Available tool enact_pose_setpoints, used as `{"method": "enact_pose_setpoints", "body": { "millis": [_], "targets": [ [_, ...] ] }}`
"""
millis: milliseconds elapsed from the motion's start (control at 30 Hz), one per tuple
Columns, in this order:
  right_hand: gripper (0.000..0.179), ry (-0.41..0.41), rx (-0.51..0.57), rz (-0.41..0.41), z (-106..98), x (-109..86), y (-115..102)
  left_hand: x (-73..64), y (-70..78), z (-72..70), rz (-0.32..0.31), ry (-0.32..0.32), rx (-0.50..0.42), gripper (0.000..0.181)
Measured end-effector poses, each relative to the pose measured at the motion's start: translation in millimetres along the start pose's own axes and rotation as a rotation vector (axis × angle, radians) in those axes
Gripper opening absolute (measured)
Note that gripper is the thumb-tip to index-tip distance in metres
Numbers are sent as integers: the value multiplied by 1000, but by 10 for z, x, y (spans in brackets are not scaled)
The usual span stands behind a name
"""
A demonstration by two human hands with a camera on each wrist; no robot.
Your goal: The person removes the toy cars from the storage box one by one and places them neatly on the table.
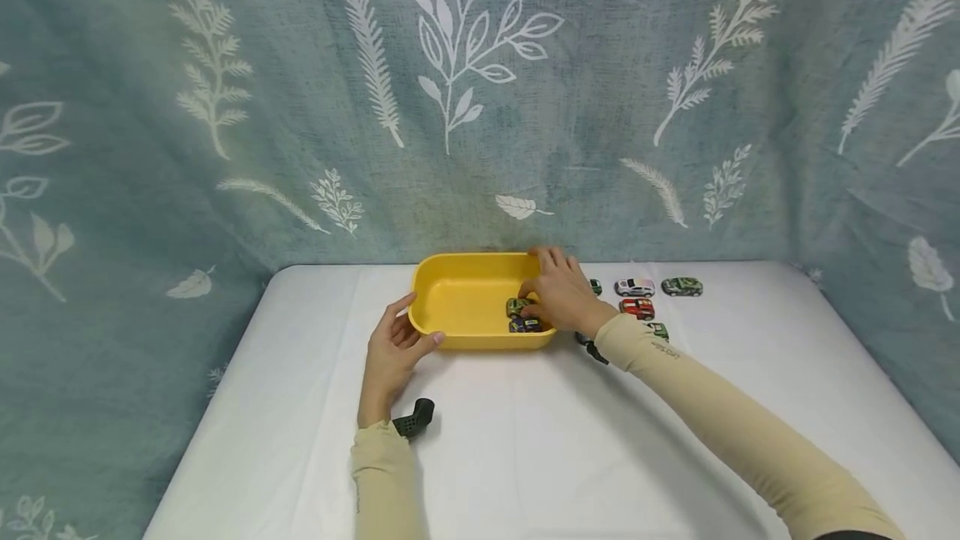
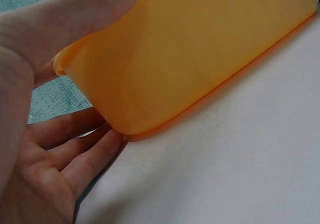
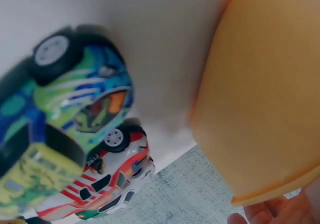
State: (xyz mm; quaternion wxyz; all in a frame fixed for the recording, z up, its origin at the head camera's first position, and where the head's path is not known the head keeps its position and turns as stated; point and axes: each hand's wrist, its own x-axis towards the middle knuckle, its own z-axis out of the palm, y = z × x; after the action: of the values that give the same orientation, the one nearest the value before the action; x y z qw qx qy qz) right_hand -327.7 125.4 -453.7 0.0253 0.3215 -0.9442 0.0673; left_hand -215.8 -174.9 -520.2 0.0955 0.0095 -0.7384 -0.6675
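A yellow plastic tub (image 1: 472, 342) stands at the back of the white table. At its left end my left hand (image 1: 392, 350) grips it, the thumb on the front rim and the other fingers against the end wall, as the left wrist view shows. My right hand (image 1: 561, 290) reaches into the right end, thumb and forefinger around a green toy car (image 1: 516, 307), the other fingers over the back rim. Just in front of that car, a dark blue toy car (image 1: 523, 325) lies in the tub. The right wrist view hides both of these cars behind the tub wall.
Right of the tub stand several toy cars: a white one (image 1: 634, 287), a camouflage-green one (image 1: 682, 287), a red one (image 1: 637, 307) and a green one (image 1: 657, 330). A blue-green patterned car (image 3: 65, 119) shows close up in the right wrist view. A leaf-print curtain (image 1: 480, 190) hangs behind.
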Motion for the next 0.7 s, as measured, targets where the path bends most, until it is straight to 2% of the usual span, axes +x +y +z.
{"method": "enact_pose_setpoints", "body": {
  "millis": [367, 567, 700],
  "targets": [
    [21, -16, -38, 19, -10, 14, -85, -8, 18, 0, -4, 4, -3, 81],
    [19, -4, -100, -6, -53, -7, -121, -15, 7, 6, -6, 7, 2, 82],
    [20, 32, -167, -42, -57, -8, -124, -11, 10, 11, -5, 5, -2, 82]
  ]
}}
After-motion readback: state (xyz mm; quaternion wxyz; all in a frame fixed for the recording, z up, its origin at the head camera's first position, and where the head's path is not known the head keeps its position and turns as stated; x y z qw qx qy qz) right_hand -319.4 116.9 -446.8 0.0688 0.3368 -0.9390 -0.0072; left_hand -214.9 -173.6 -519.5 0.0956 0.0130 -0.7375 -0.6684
